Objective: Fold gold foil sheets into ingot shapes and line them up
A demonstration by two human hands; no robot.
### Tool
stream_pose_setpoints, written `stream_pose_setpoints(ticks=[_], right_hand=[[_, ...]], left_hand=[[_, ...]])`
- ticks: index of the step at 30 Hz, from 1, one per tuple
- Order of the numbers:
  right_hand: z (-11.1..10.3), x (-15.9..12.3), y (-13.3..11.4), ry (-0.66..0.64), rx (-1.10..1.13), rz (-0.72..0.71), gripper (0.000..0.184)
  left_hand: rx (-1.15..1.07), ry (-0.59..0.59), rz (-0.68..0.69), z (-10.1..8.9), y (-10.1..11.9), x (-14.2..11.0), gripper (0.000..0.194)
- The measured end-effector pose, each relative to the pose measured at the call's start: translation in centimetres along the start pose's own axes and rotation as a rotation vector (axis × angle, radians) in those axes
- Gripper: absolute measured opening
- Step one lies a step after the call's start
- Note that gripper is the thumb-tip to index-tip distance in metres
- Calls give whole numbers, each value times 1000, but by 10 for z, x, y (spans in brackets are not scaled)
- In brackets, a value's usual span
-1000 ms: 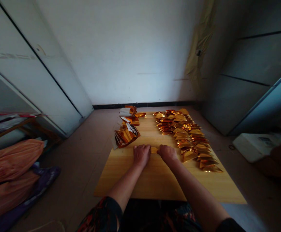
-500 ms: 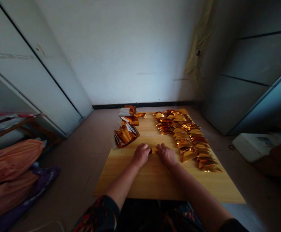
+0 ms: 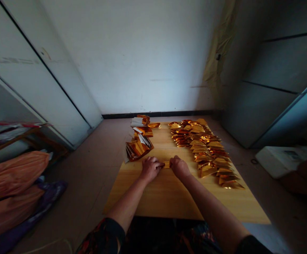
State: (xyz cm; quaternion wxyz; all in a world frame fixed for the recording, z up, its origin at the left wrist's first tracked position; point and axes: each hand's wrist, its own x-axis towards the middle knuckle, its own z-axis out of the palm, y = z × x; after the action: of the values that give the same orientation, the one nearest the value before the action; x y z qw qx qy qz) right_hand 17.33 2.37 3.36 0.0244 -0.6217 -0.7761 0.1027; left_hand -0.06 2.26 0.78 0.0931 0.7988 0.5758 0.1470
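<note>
A narrow strip of gold foil (image 3: 166,164) lies horizontally at the centre of a pale wooden board (image 3: 142,201), spanning the short gap between the two hands. The left hand (image 3: 150,169) is closed, with its fingers curled over the strip's left end; the right hand (image 3: 179,168) pinches the right end between its fingertips, and both forearms reach forward from the lower edge of the view. A floral sleeve (image 3: 100,234) covers the left upper arm. Beyond the right hand, folded gold foil triangles (image 3: 206,151) lie overlapping in a long band that runs down the right half of the board. Beyond the left hand, near the board's far left side, sits a loose pile of gold foil packets with white edges (image 3: 137,148); farther back are a bundle of white-edged sheets (image 3: 136,122) and a single curved foil piece (image 3: 153,125). The board rests on a tiled floor (image 3: 90,176). Orange bags (image 3: 10,176) and purple cloth (image 3: 50,192) lie to the left, and a white box (image 3: 282,162) lies to the right.
</note>
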Motion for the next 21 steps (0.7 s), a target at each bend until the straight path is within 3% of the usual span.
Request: stream_pose_setpoints(ticks=[9,15,21], right_hand=[[0,2,-8,-2,104,99,21],[1,2,-20,45,103,210,49],[2,5,-31,40,86,249,52]], left_hand=[[-10,15,-19,2,1,-1,25],[-30,14,-28,3,-4,1,24],[-63,-15,-27,4,-8,2,24]])
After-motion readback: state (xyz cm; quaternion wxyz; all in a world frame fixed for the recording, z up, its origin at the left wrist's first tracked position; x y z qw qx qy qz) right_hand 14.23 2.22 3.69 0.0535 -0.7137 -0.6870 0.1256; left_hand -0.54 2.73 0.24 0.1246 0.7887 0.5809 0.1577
